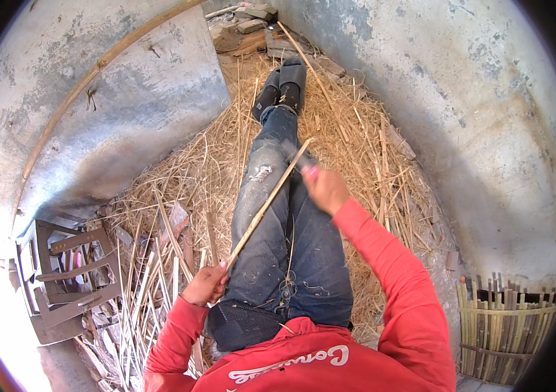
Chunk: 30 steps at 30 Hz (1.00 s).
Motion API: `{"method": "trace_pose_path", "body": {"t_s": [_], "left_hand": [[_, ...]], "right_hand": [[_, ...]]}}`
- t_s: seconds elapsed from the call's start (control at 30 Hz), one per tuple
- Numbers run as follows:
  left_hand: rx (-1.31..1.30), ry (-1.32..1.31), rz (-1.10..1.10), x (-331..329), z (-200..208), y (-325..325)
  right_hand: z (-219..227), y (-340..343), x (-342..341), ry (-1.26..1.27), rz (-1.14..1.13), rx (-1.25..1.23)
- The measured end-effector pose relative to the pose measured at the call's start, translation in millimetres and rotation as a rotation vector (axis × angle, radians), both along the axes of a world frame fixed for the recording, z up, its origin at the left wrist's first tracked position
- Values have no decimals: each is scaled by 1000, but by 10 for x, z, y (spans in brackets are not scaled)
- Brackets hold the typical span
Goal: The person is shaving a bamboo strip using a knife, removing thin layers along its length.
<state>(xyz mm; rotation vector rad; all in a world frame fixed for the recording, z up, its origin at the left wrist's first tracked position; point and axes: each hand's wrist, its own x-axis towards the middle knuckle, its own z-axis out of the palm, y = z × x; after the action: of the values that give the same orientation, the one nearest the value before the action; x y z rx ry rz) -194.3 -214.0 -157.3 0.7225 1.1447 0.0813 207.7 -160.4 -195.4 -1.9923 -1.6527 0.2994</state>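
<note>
A long pale bamboo strip (265, 206) slants over my outstretched legs, its far end near my knees. My left hand (207, 285) is closed round its near end, beside my left thigh. Close to the strip's far end, my right hand (325, 189) is closed on what looks like a knife (296, 155). Its grey blade is smeared by motion and lies at or against the strip; whether they touch, I cannot tell. A dark pad (244, 325) lies on my lap, and thin shavings cling to my jeans (320, 261).
Straw-like shavings (219, 153) cover the floor around my legs. Loose split strips (140, 307) pile up at left, near a brown slatted chair (78, 274). A slatted bamboo basket (503, 333) stands at right. Worn walls (461, 98) close in, with rubble (252, 26) at the far end.
</note>
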Motion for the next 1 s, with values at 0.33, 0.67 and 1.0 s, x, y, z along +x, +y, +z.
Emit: {"method": "trace_pose_path", "body": {"t_s": [0.33, 0.67, 1.0], "left_hand": [[319, 85, 1, -19, -102, -145], [762, 258, -122, 4, -234, -210], [864, 370, -194, -93, -128, -262]], "right_hand": [[105, -72, 62, 12, -179, 164], [187, -597, -960, 45, 248, -75], [-115, 285, 268, -34, -245, -3]]}}
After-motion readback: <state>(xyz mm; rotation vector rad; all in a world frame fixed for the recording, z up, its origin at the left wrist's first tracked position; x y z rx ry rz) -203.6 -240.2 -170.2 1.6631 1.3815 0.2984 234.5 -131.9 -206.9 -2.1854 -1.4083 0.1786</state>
